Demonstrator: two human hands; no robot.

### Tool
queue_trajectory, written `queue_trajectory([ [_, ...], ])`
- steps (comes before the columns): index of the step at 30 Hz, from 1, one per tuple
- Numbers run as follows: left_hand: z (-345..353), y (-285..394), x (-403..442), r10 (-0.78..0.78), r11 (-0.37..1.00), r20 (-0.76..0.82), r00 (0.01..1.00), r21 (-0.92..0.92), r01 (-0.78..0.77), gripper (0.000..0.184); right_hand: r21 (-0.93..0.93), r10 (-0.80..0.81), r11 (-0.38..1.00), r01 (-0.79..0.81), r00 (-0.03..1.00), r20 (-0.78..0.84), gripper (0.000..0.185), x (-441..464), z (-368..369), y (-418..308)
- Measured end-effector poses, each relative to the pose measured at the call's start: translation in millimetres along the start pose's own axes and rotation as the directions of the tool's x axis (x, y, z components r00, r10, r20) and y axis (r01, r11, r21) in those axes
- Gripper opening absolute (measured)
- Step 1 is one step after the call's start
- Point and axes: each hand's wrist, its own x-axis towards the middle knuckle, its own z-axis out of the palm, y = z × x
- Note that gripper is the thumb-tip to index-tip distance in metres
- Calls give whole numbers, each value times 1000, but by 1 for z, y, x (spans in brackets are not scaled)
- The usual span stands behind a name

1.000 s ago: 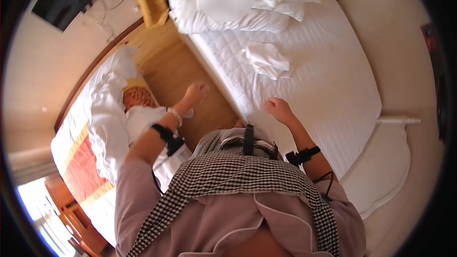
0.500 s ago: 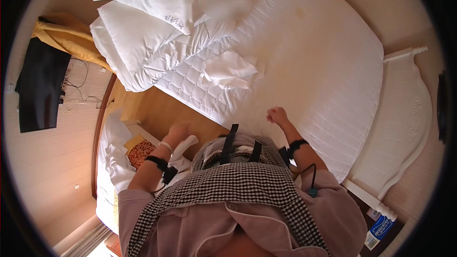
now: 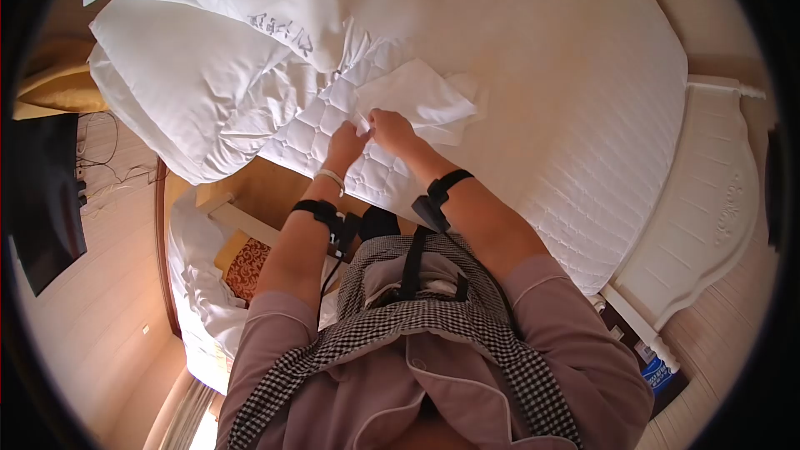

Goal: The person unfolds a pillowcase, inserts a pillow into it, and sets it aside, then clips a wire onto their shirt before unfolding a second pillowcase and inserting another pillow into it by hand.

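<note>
Head view, white crumpled cloth (image 3: 421,96), thin folds

Both hands at a rumpled white cloth (image 3: 421,96) on a quilted white mattress (image 3: 575,192).
The left hand (image 3: 347,145) and right hand (image 3: 392,131) nearly meet, fingers pinching the cloth's near corner; white pillows (image 3: 187,54) lie heaped to the left, a carved white headboard (image 3: 704,200) to the right.
</note>
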Motion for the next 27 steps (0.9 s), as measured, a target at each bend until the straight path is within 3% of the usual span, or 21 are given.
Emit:
queue_trajectory([
  [1,1,8,-12,-2,1000,-71,997,-10,1,34,20,58,998,-58,998,19,27,-1,4,-1],
  [5,1,16,-21,89,989,-31,996,-114,-92,30,143,30,989,-20,997,-69,30,-27,6,-1],
  [6,-14,26,-28,79,972,33,996,-224,-70,26,140,37,990,-26,996,-82,30,-36,-3,-6],
  [7,-30,36,-37,77,944,96,992,-328,-41,23,251,-85,961,118,987,-139,32,-47,-14,-10],
  [8,-53,50,-53,74,790,236,969,-606,88,19,349,-200,899,265,957,-210,34,-60,-29,-19],
  [9,-75,66,-67,91,794,233,968,-604,71,19,342,-199,900,270,953,-228,34,-76,-46,-34],
  [11,-118,103,-96,252,594,364,897,-790,153,15,131,-255,923,360,832,-493,27,-110,-86,-69],
  [12,-139,124,-109,278,600,362,890,-789,133,15,115,-253,926,359,819,-515,27,-122,-105,-83],
  [14,-178,164,-134,405,544,266,875,-839,3,15,237,-74,937,258,806,-587,21,-146,-138,-107],
  [17,-225,222,-168,543,552,91,835,-787,-274,15,167,-85,937,308,662,-745,17,-174,-175,-131],
  [18,-231,231,-167,611,498,38,791,-795,-346,11,150,-87,939,311,634,-768,17,-179,-182,-134],
  [21,-245,263,-190,722,302,-79,688,-858,-416,9,17,-107,974,225,528,-842,17,-196,-197,-136],
  [23,-258,284,-213,747,264,-115,655,-853,-450,10,193,40,963,190,603,-797,17,-209,-204,-135],
  [25,-263,295,-221,760,223,-159,631,-847,-482,10,217,53,942,255,527,-848,19,-225,-209,-140],
  [27,-270,301,-215,857,193,-336,390,-491,-849,10,231,59,916,328,460,-886,21,-244,-220,-156],
])
